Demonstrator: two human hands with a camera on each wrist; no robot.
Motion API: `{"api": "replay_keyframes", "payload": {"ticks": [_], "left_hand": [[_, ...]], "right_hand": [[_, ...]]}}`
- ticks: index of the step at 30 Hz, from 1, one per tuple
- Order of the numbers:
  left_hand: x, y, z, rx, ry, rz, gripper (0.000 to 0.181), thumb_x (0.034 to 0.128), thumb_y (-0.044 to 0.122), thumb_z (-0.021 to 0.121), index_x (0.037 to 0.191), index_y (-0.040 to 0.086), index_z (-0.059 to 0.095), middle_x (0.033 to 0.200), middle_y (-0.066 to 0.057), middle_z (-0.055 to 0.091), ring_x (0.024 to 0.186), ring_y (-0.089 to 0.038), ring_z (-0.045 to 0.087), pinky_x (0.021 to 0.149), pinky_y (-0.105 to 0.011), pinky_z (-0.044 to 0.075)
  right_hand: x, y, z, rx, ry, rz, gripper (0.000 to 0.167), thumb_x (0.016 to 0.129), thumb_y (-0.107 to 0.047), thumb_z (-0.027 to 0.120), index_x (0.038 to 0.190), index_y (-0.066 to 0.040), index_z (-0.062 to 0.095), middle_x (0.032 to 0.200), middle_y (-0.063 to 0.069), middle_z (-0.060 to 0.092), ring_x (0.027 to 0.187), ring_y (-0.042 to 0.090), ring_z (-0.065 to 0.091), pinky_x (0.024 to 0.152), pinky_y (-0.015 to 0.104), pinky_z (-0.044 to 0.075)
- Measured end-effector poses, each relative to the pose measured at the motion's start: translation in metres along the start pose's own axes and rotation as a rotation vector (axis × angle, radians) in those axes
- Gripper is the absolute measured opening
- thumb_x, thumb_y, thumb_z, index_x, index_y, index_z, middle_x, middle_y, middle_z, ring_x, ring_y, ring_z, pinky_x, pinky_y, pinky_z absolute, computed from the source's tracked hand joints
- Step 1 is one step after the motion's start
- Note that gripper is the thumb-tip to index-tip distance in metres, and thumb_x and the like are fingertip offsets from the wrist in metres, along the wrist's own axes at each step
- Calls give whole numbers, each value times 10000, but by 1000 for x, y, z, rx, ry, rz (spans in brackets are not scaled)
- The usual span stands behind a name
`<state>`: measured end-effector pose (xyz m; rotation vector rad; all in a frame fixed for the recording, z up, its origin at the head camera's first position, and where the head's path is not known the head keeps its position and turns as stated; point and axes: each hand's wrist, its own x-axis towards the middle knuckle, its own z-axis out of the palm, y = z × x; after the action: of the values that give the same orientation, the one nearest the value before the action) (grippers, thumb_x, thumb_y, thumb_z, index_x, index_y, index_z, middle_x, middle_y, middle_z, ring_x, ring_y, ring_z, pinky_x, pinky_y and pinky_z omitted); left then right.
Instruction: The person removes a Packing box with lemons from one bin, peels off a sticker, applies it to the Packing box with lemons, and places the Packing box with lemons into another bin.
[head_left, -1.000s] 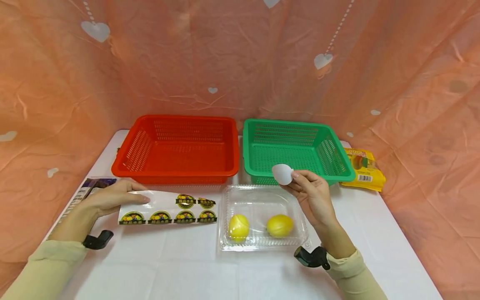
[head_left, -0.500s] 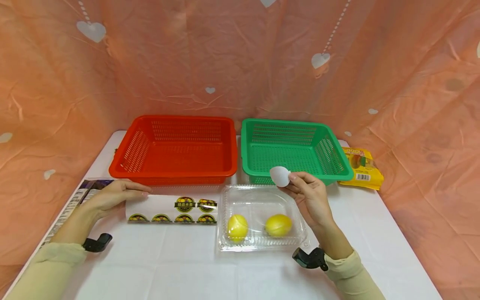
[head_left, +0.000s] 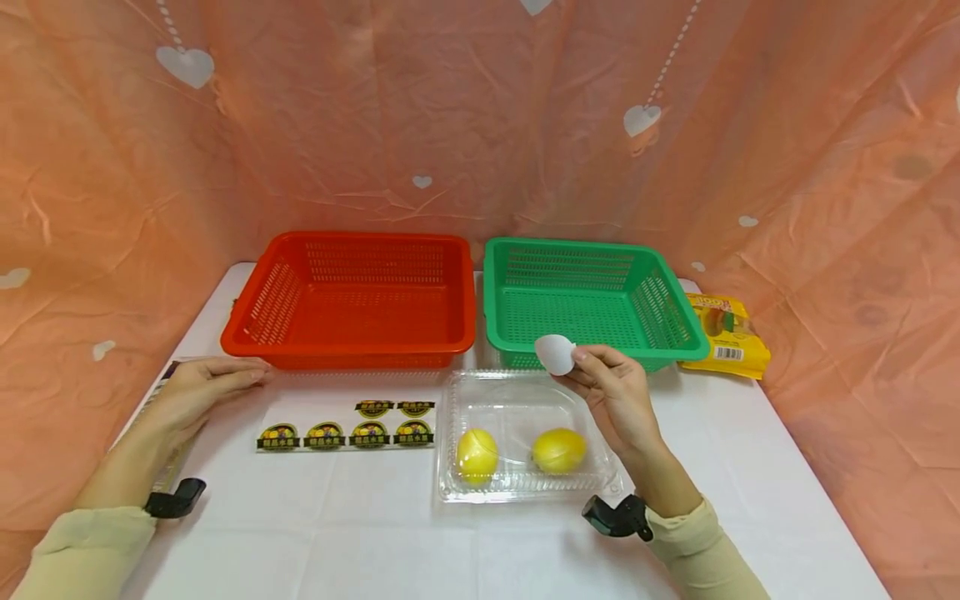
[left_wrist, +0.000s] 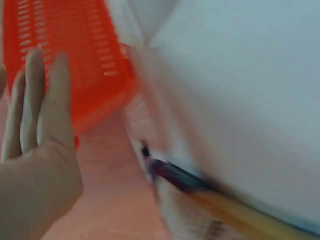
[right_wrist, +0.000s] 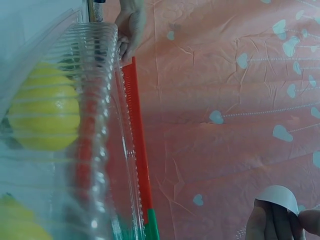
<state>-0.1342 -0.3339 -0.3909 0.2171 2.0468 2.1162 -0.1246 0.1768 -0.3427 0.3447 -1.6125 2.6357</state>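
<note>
The right hand (head_left: 618, 396) pinches a small white label (head_left: 555, 356) between thumb and fingers, at the tips. The label extends to the left of the fingertips, its plain white face showing in the head view; the right wrist view shows it curving over the fingers. In the head view, it appears over the near rim of the green basket (head_left: 555, 304), above the back edge of a clear plastic container (head_left: 517, 496).

Two yellow fruits (head_left: 559, 452) sit inside this container, one toward each side, nearer to the person than the label and to the left of the right wrist.

The left hand (head_left: 198, 396) holds nothing; its fingers extend fairly straight toward the front left corner of the red basket (head_left: 367, 308). Whether the fingertips touch the basket cannot be told.

A white sheet of printed stickers (head_left: 341, 433) lies on the white-covered surface (head_left: 390, 533), to the right of the left hand and just beside the container. A printed package (head_left: 174, 462) lies partly hidden under the left forearm. A yellow bag (head_left: 727, 342) rests beside the green basket, on its right.
</note>
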Motion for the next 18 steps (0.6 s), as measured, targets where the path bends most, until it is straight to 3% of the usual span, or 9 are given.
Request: {"api": "replay_keyframes", "payload": {"ticks": [3,6,11,15,18], "left_hand": [[4,9,11,64,-65,7,245,983,-50,559,1099,35,757,1029,-28,752,949,-150,723,830,-272,574],[13,26,42,178,-151,46,205,987,-10,578,1138,-52,709,1044,-62,750,964,-183,722,855,-291,572],[30,52,126,258,-243,164,228,955,48,655,1130,-92,697,1046,-133,743,970,-242,718,870,-326,573],[35,65,199,202,-419,236,268,971,80,638,1213,-21,692,1173,-140,706,1114,-303,656,941,-387,544],[38,67,243,164,-533,244,386,987,98,612,1360,-1,589,1341,-125,618,1275,-302,543,1007,-391,500]], "right_hand": [[1,0,0,1,-4,-3,250,985,42,560,900,-83,760,946,77,745,882,187,735,831,376,590],[1,0,1,1,0,2,247,985,39,562,903,-84,759,946,80,745,880,188,735,834,377,589],[-1,1,2,-5,12,26,241,986,34,562,903,-85,756,946,82,742,880,189,735,841,377,588],[-3,2,3,-7,17,35,237,987,26,565,907,-89,755,941,79,743,877,187,735,841,374,588],[-3,3,5,-16,7,30,247,994,20,557,914,-100,758,935,65,744,873,173,734,842,360,587]]}}
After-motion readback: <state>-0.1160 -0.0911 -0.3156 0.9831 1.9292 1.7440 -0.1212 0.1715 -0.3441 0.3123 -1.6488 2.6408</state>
